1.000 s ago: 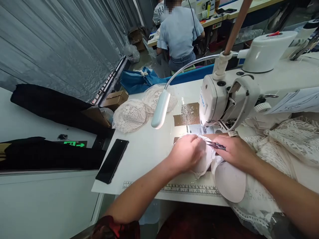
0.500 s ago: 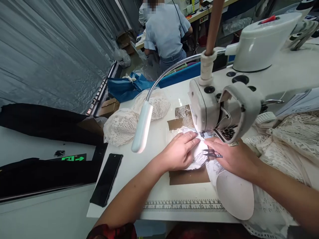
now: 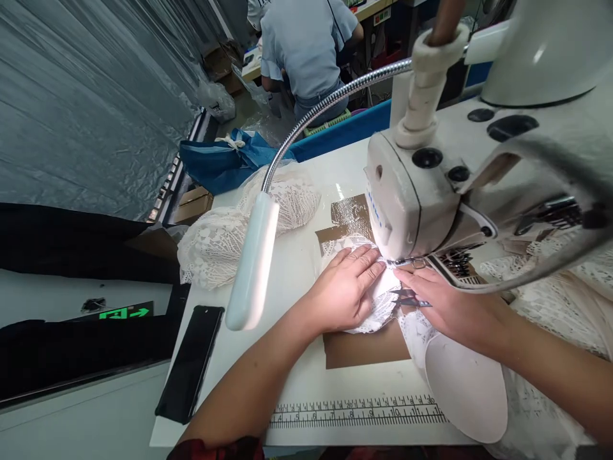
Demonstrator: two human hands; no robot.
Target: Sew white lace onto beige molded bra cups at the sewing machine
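Observation:
My left hand [image 3: 348, 286] lies flat on a piece of white lace [image 3: 383, 306], fingers stretched toward the sewing machine's [image 3: 395, 211] needle area. On the other side of the needle, my right hand [image 3: 447, 300] has its fingertips at the fabric's edge. Small dark thread snips [image 3: 409, 298] stick out from this hand, blades pointing left, their handle hidden in the curled fingers. A smooth pale cup [image 3: 465, 386] hangs with lace below my right wrist. The machine head hides part of the stitching spot.
A lamp [image 3: 253, 262] on a bendable neck reaches over the white table. Behind it sit cream lace pieces [image 3: 215, 246]. A black phone [image 3: 190, 364] lies at the left edge, a printed ruler [image 3: 359, 412] along the front. More lace [image 3: 565, 300] is heaped right. A person [image 3: 304, 54] sits beyond.
The head view has moved closer, so the machine looks larger and further right. More lace shows behind my left fingers. Both hands keep nearly the same places beside the needle.

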